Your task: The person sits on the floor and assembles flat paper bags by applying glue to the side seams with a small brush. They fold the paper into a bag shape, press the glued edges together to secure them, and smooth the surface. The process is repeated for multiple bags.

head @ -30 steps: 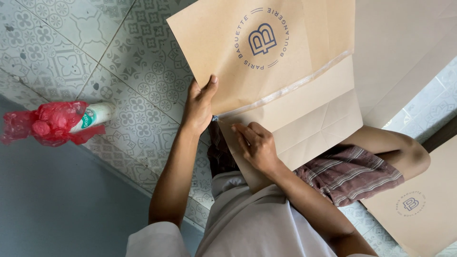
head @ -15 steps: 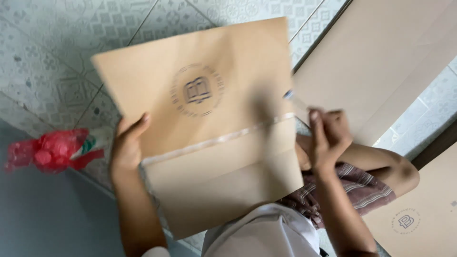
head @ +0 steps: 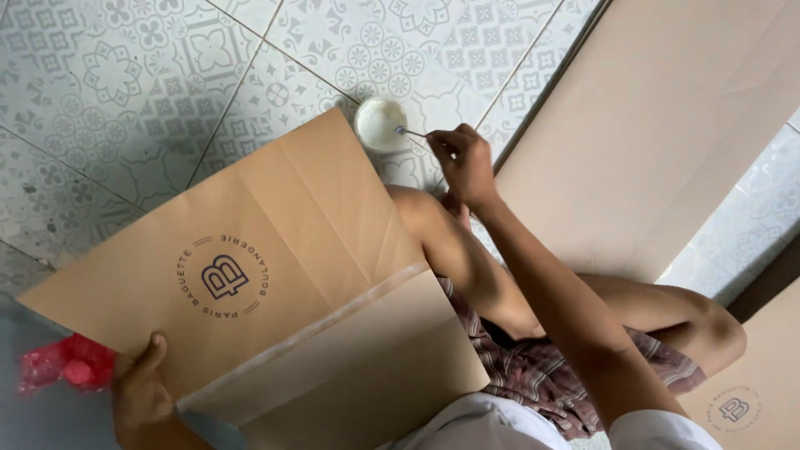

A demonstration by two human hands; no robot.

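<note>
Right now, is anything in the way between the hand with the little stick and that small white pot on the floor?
Nothing visible. The right hand holds the thin stick, whose tip already reaches into the white pot on the tiled floor.

matt brown kraft paper bag point(head: 275, 283), smooth; glossy patterned ceramic floor tiles point(head: 125, 100); shiny white plastic cup point(head: 380, 123); crinkly red plastic point(head: 67, 365).

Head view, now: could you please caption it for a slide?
Left hand grips a brown paper bag; right hand dips a stick into a white cup.
</note>
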